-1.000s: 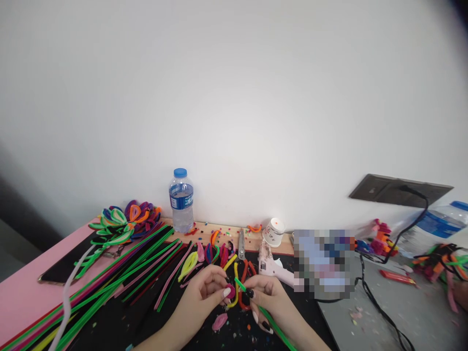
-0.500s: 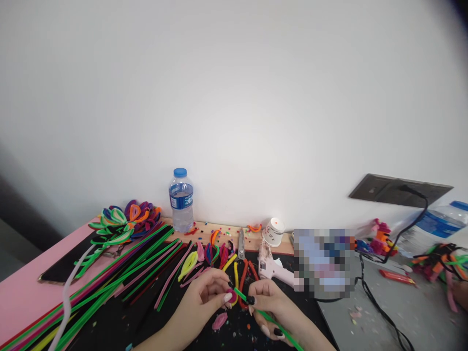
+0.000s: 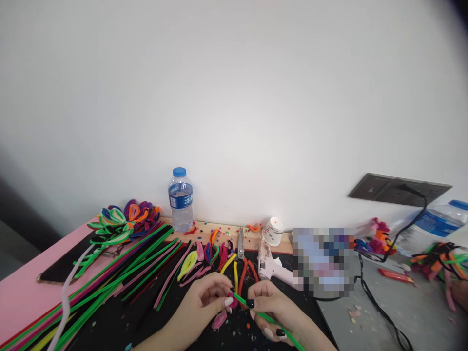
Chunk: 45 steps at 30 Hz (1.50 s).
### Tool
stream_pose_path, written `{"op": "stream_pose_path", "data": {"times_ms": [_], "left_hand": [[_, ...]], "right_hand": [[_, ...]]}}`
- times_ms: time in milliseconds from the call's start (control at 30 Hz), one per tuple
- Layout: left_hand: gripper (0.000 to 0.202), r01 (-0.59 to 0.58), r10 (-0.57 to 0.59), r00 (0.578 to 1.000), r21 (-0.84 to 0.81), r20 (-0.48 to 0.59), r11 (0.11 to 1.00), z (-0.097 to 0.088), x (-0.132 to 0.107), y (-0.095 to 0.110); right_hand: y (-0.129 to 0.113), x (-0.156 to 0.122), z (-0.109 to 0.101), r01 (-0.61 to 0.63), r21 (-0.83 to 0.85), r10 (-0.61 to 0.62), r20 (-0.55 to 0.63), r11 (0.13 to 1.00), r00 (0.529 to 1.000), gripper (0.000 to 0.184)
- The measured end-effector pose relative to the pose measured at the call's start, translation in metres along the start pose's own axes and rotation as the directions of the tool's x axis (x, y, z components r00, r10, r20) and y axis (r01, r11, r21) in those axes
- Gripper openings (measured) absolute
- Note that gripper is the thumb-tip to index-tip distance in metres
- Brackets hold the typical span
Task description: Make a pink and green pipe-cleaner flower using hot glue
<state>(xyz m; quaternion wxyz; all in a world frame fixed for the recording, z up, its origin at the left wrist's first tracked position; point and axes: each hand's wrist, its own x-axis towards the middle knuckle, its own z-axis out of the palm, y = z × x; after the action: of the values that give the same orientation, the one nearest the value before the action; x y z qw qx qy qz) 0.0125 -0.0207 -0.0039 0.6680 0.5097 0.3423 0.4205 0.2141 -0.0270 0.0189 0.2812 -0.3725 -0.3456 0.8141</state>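
Note:
My left hand (image 3: 206,304) pinches a small pink pipe-cleaner piece (image 3: 231,301) at its fingertips. My right hand (image 3: 272,314) is closed round a green pipe cleaner (image 3: 268,319), whose upper end meets the pink piece and whose length runs off toward the bottom edge. Both hands hover low over the black mat (image 3: 120,321). A loose pink petal (image 3: 219,320) lies on the mat just below them.
Long pipe cleaners (image 3: 120,278) lie fanned at left near finished loop shapes (image 3: 122,222) and a phone (image 3: 58,268). A water bottle (image 3: 180,200), scissors (image 3: 241,246), a white cup (image 3: 273,231) and a glue gun (image 3: 272,268) stand behind. A black cable (image 3: 376,302) crosses the grey table right.
Both hands have sunk slightly toward the bottom of the view, and the right hand has slid a little down the green pipe cleaner. The grip on both pieces is unchanged.

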Motion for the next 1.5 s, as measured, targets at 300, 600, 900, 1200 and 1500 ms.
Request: {"op": "stream_pose_path", "data": {"times_ms": [300, 600, 900, 1200, 1500], "left_hand": [[0.01, -0.001, -0.002, 0.999, 0.063, 0.043, 0.998, 0.0029, -0.0007, 0.0032], [0.012, -0.024, 0.022, 0.997, 0.035, 0.069, 0.999, 0.0034, 0.0011, 0.0045], [0.018, 0.03, -0.029, 0.997, -0.001, 0.073, 1.0, 0.005, 0.0, 0.0043], [0.016, 0.016, -0.011, 0.997, -0.056, 0.083, 0.998, 0.004, 0.0022, -0.0017], [0.016, -0.034, 0.041, 0.996, -0.08, 0.082, 0.996, 0.0036, 0.0029, -0.0041]], "right_hand": [[-0.0023, -0.0002, -0.0019, -0.043, -0.005, 0.043, 0.019, 0.999, 0.999, 0.015], [0.002, 0.0012, -0.0044, -0.015, -0.011, 0.015, 0.034, 1.0, 0.999, 0.015], [0.0005, -0.0003, -0.0029, -0.013, -0.024, 0.014, 0.033, 1.0, 0.999, 0.018], [0.0038, 0.0002, -0.0053, -0.011, -0.021, 0.012, 0.029, 1.0, 1.0, 0.016], [0.0031, 0.0004, -0.0046, -0.014, -0.018, 0.015, 0.032, 1.0, 0.999, 0.014]]}}
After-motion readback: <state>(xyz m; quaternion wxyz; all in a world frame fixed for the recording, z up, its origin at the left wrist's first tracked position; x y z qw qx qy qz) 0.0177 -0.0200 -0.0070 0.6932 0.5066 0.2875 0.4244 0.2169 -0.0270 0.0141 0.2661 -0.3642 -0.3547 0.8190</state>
